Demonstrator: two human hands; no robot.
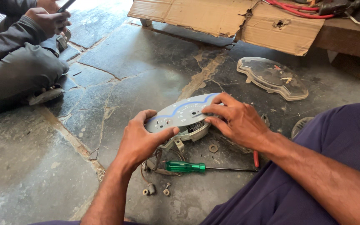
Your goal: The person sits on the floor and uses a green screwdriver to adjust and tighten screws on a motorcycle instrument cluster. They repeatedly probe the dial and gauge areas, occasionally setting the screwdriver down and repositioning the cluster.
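both hands grasp a grey instrument cluster (183, 116) held just above the stone floor (138, 62): left hand (140, 139) grips its near left edge, right hand (234, 121) its right end, fingertips on the dial face; a green-handled screwdriver (186, 167) lies just below the cluster, a clear lens cover (271, 77) beyond it to the right

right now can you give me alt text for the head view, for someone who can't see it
Two bare hands, left hand and right hand, hold a grey instrument cluster with a blue-striped dial face above a cracked stone floor. A green-handled screwdriver, a washer and a clear cluster cover lie nearby; another person sits at upper left.
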